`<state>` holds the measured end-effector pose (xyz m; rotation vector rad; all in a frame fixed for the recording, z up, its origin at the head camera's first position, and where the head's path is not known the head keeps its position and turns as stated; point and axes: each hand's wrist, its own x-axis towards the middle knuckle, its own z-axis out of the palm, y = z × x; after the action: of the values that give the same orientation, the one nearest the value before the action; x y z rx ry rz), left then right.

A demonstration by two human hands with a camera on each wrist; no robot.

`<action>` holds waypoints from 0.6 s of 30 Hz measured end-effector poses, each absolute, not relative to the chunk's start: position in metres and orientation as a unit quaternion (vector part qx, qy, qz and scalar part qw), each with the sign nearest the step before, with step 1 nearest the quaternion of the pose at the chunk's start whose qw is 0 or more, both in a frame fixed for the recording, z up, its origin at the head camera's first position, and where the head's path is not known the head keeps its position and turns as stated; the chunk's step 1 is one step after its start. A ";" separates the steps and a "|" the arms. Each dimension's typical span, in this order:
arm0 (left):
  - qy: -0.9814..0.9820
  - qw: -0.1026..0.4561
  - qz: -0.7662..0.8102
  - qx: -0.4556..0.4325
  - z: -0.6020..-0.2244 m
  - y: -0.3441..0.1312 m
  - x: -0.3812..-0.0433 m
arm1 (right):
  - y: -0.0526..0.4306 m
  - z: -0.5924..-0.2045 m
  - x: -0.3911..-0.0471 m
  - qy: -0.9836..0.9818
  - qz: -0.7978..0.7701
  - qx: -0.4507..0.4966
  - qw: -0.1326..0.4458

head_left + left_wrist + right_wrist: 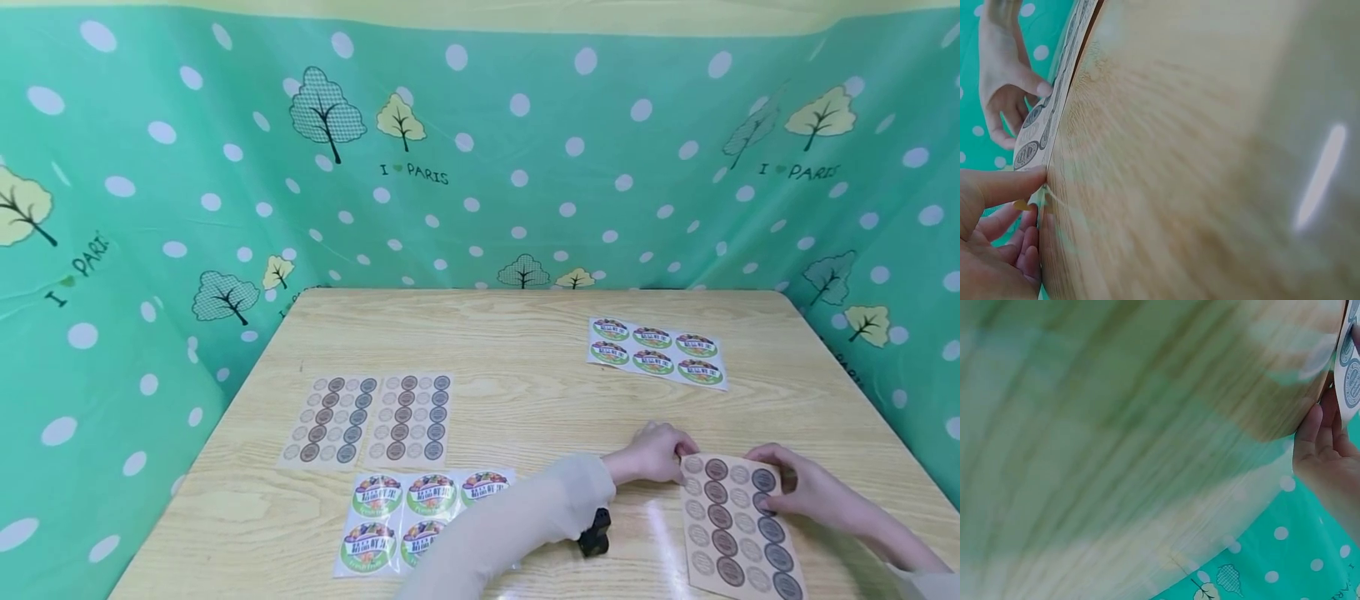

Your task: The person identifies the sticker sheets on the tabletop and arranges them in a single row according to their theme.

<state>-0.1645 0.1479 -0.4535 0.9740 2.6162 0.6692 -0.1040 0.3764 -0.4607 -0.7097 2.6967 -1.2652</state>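
A tan sheet of round stickers (735, 533), printed with pale, brown and dark grey circles in columns, lies at the front right of the table. My left hand (654, 454) pinches its far left corner. In the left wrist view the left thumb (1016, 184) presses the sheet's edge, with the other fingers curled below. My right hand (813, 492) holds the far right part, its thumb on the printed face and its forefinger at the far edge. The left wrist view also shows the right thumb on the sheet (1029, 153); its other fingers are partly behind the sheet.
Two similar tan sticker sheets (330, 421) lie side by side at the left. A glossy fruit-label sheet (397, 521) sits in front, partly under my left sleeve. Another fruit-label sheet (656, 352) lies at the back right. A small black object (595, 533) stands beside the left forearm.
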 end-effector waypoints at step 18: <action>0.871 0.165 0.355 0.297 -0.456 0.144 -0.166 | 0.380 -0.452 -0.109 0.861 -0.462 -0.193 0.091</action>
<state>-0.1657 0.1438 -0.4556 0.8457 2.4822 1.0126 -0.1087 0.3801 -0.4523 -0.5746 2.5575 -1.3727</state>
